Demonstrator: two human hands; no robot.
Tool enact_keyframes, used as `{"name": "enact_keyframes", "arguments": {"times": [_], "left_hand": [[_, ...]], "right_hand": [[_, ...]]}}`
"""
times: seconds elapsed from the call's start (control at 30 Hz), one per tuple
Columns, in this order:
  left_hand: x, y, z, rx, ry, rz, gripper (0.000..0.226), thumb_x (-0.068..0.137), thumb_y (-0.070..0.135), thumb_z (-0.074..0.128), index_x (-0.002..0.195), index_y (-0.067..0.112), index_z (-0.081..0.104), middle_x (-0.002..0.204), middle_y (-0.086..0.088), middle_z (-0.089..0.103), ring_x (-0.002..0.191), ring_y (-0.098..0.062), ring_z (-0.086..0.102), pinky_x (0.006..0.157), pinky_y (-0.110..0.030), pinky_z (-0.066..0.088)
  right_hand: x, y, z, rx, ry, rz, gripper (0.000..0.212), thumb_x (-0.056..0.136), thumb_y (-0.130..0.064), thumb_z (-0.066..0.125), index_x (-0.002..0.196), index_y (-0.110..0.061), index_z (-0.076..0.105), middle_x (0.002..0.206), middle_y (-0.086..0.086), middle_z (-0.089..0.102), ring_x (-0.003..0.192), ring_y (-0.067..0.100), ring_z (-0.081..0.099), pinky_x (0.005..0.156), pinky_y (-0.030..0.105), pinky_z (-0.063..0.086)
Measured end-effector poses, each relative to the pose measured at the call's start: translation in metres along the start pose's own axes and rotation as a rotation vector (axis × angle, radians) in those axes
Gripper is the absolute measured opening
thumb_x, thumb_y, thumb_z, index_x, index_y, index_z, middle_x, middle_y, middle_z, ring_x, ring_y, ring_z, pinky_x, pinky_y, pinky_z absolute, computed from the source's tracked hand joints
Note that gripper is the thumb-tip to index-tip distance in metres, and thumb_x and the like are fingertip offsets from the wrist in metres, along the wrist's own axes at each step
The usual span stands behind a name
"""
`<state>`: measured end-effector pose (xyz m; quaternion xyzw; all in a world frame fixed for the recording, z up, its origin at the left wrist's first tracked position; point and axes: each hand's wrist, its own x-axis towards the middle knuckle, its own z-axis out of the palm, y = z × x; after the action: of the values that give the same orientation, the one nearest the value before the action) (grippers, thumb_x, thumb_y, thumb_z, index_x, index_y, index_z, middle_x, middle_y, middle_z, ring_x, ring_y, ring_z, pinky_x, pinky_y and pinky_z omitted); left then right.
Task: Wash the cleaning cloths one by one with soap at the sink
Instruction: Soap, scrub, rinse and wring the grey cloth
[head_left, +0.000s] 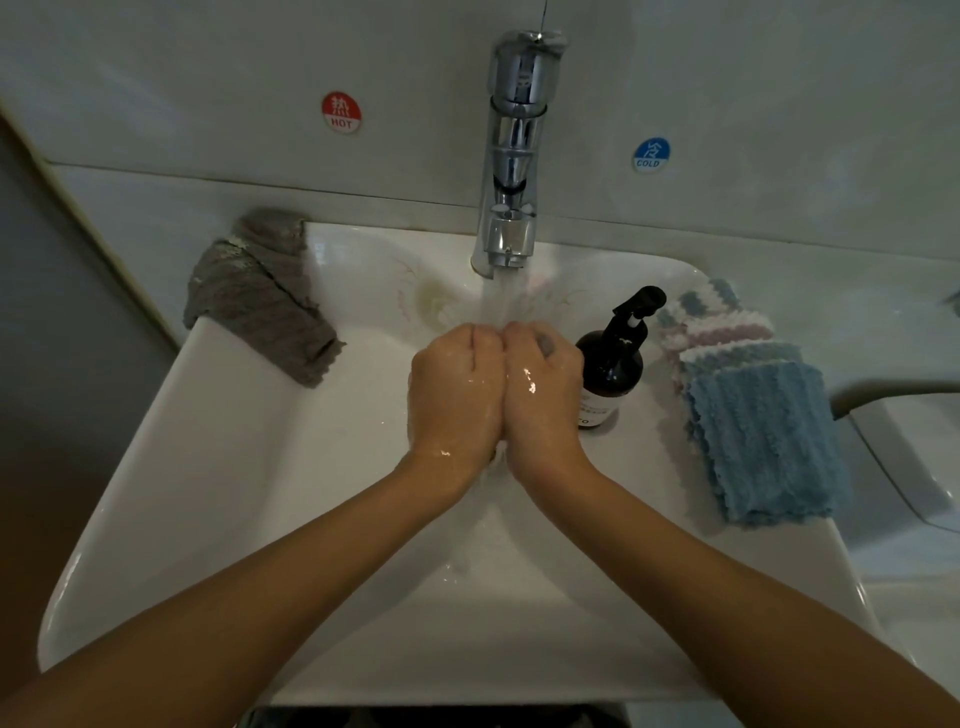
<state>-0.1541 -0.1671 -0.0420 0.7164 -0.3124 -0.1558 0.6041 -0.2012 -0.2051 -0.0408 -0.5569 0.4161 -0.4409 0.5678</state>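
Observation:
My left hand (457, 389) and my right hand (540, 395) are pressed side by side over the white sink (260, 493), wet, with fingers curled under. Water (501, 296) runs from the chrome tap (511, 156) onto their knuckles. A small patch of a grey cloth (545, 343) peeks out of my right fist; the rest is hidden inside both hands. A dark soap pump bottle (610, 369) stands just right of my right hand. Another grey cloth (260, 301) hangs over the sink's left rim.
A stack of blue, pink and white cloths (763, 436) lies on the sink's right rim beyond the bottle. On the wall behind are a red HOT sticker (341, 111) and a blue COLD sticker (651, 154). Another white fixture (909, 467) is at the far right.

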Motion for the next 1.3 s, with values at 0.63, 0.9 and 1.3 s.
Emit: {"name": "enact_keyframes", "arguments": {"times": [0.63,0.9,1.3], "left_hand": [[0.008,-0.005,-0.008,-0.081,0.125,0.044,0.007,0.1,0.03,0.044,0.099,0.023,0.046,0.103,-0.003,0.057,0.081,0.002,0.056,0.072,-0.016,0.045],[0.011,-0.004,-0.014,0.118,0.025,0.16,0.012,0.099,0.037,0.044,0.103,0.026,0.046,0.095,0.004,0.061,0.084,-0.01,0.06,0.07,-0.025,0.049],[0.001,-0.002,-0.009,0.145,-0.05,0.152,0.037,0.093,0.052,0.03,0.088,0.022,0.051,0.071,0.008,0.061,0.065,-0.007,0.06,0.057,-0.024,0.042]], "right_hand": [[-0.004,-0.002,0.003,-0.123,-0.194,0.019,0.014,0.098,-0.041,0.053,0.104,-0.028,0.055,0.091,-0.004,0.066,0.086,0.01,0.067,0.075,0.032,0.059],[0.006,-0.01,-0.004,0.063,-0.068,0.044,0.004,0.103,-0.029,0.047,0.105,-0.027,0.044,0.094,-0.007,0.057,0.082,0.008,0.06,0.071,0.031,0.052],[-0.003,-0.005,0.002,-0.014,-0.138,0.048,0.031,0.102,-0.042,0.043,0.086,-0.023,0.062,0.072,-0.013,0.068,0.077,0.005,0.067,0.074,0.027,0.054]]}}
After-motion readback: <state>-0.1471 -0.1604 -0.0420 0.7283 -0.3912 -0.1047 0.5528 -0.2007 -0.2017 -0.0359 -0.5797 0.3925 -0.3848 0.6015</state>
